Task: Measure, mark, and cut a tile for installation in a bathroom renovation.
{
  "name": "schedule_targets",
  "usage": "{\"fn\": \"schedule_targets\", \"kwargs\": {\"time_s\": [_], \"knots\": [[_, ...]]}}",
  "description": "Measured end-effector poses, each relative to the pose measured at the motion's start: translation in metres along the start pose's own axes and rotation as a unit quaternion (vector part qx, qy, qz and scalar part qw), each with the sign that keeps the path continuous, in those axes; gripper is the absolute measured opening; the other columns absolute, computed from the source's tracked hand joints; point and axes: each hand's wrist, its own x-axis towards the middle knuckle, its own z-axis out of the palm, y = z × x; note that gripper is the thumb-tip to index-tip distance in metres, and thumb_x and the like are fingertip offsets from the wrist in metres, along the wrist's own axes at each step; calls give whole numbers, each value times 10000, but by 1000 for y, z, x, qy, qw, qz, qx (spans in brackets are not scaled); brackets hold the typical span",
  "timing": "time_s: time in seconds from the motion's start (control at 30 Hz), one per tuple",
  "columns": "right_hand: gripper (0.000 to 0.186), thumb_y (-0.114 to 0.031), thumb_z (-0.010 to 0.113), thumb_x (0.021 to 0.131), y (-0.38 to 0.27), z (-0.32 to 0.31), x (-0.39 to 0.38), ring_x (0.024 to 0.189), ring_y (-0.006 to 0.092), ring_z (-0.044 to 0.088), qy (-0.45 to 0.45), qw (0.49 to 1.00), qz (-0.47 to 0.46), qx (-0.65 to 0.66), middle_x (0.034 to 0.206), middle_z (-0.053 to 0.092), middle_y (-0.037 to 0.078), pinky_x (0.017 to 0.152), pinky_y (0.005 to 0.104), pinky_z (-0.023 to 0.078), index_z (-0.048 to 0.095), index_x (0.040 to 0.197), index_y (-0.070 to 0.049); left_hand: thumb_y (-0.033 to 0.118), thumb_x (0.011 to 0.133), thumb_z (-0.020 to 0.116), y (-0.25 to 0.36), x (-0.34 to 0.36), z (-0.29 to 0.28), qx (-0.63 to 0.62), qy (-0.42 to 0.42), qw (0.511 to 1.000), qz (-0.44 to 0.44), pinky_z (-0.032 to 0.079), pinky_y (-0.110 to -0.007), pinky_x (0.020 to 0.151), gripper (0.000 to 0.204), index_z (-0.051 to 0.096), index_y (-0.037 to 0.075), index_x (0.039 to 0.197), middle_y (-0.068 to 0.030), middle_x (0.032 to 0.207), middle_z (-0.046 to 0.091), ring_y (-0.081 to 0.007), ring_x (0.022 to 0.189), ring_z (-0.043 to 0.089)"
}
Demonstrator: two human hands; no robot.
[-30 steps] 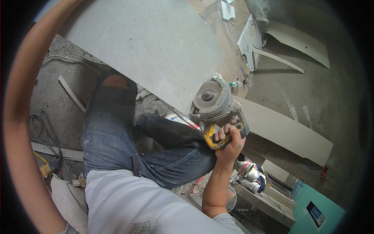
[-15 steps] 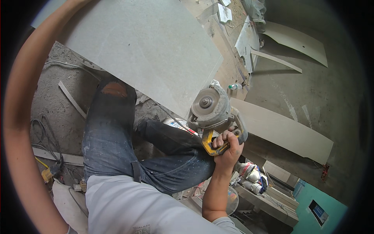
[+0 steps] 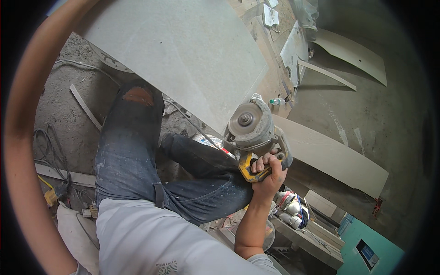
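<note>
My right hand (image 3: 269,172) is wrapped round the yellow-and-black handle of a dusty handheld circular saw (image 3: 259,133). Its round blade (image 3: 245,119) faces up toward me, beside the near right corner of a large pale grey tile (image 3: 183,55). Whether the blade touches the tile edge, I cannot tell. The left forearm (image 3: 27,101) reaches up along the left side to the tile's far end, where the hand is cut off by the top of the picture. My bent legs in dark, dusty jeans (image 3: 123,156) are partly under the tile.
A grey cable (image 3: 197,126) runs below the tile's near edge. Long tile pieces (image 3: 330,151) and a thin strip (image 3: 327,75) lie to the right. A small clear bottle (image 3: 277,101) is beyond the saw. Coiled cords (image 3: 48,146) lie on the rough floor at left.
The view has shifted slightly, so the tile and surroundings sit a little differently. My left hand has slipped out past the top edge. The right hand still grips the saw.
</note>
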Motion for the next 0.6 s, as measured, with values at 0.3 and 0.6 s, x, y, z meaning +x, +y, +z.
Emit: {"fn": "schedule_targets", "kwargs": {"time_s": [0.3, 0.6], "knots": [[239, -79, 575, 973, 0, -1, 0, 624, 143, 561, -2, 1000, 9, 7, 813, 538, 54, 537, 311, 497, 544, 1193, 8, 148, 1018, 555, -11, 14, 15, 21, 12, 1000, 18, 551, -481, 844, 224, 751, 39, 995, -190, 956, 748, -331, 902, 729], [220, -30, 540, 960, -1, 0, 1, 602, 161, 554, 11, 999, 24, 39, 803, 539, 71, 532, 338, 496, 522, 1178, -12, 163, 1010, 566, 4, 12, 6, 8, -21, 999, -38, 553, -494, 866, 231, 756, 33, 991, -219, 1004, 754, -372, 951, 741]]}}
